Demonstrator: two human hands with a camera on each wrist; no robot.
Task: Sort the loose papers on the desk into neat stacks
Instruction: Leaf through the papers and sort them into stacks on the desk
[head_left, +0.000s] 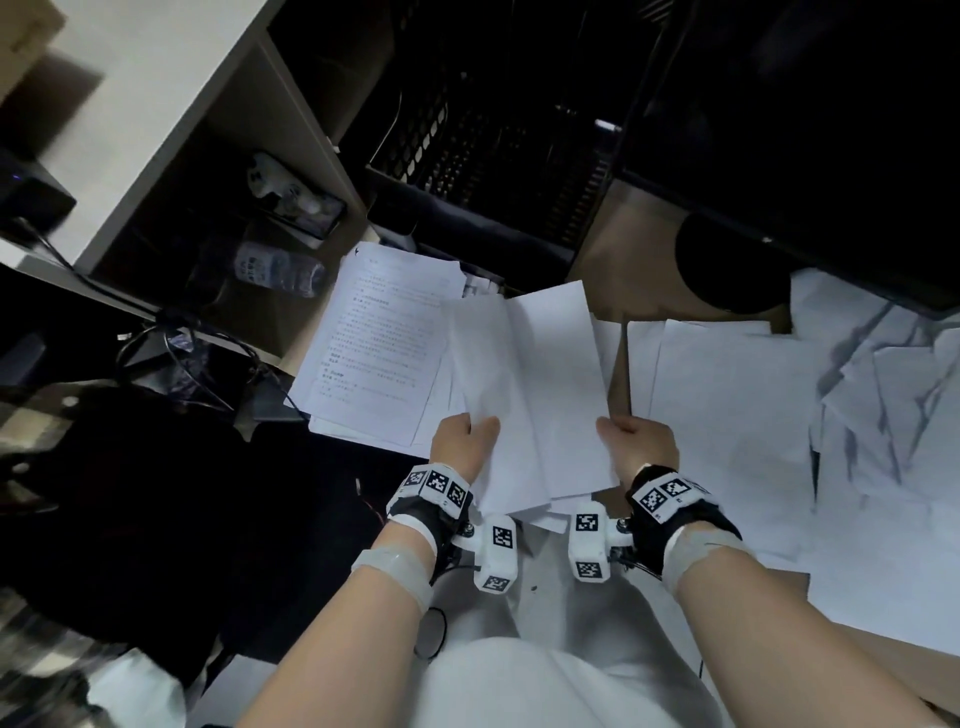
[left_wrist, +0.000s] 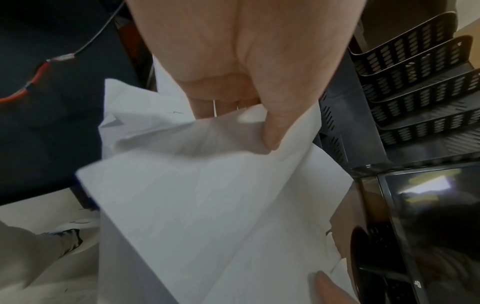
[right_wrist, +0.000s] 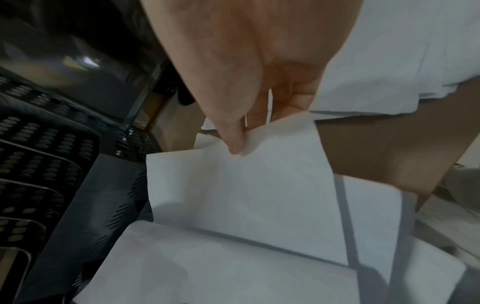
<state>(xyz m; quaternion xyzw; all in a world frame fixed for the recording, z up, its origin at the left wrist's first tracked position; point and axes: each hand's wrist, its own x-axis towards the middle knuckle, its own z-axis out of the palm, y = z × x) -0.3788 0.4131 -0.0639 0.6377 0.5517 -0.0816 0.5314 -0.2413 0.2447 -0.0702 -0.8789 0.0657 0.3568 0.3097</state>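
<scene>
I hold a bundle of blank white sheets (head_left: 535, 384) above the desk, between both hands. My left hand (head_left: 462, 441) grips its left edge, thumb on top (left_wrist: 270, 131), fingers underneath. My right hand (head_left: 639, 441) pinches the right edge, thumb pressed on the paper (right_wrist: 233, 142). The sheets (left_wrist: 207, 205) sag and overlap unevenly. A printed stack (head_left: 379, 332) lies on the desk to the left. Loose blank sheets (head_left: 737, 415) spread over the desk on the right.
Black mesh letter trays (head_left: 498, 156) stand behind the papers, also in the left wrist view (left_wrist: 420, 92). A dark monitor (head_left: 831, 130) with a round base (head_left: 727, 270) sits at back right. A shelf unit (head_left: 218, 171) with bottles and cables (head_left: 171, 353) lies left.
</scene>
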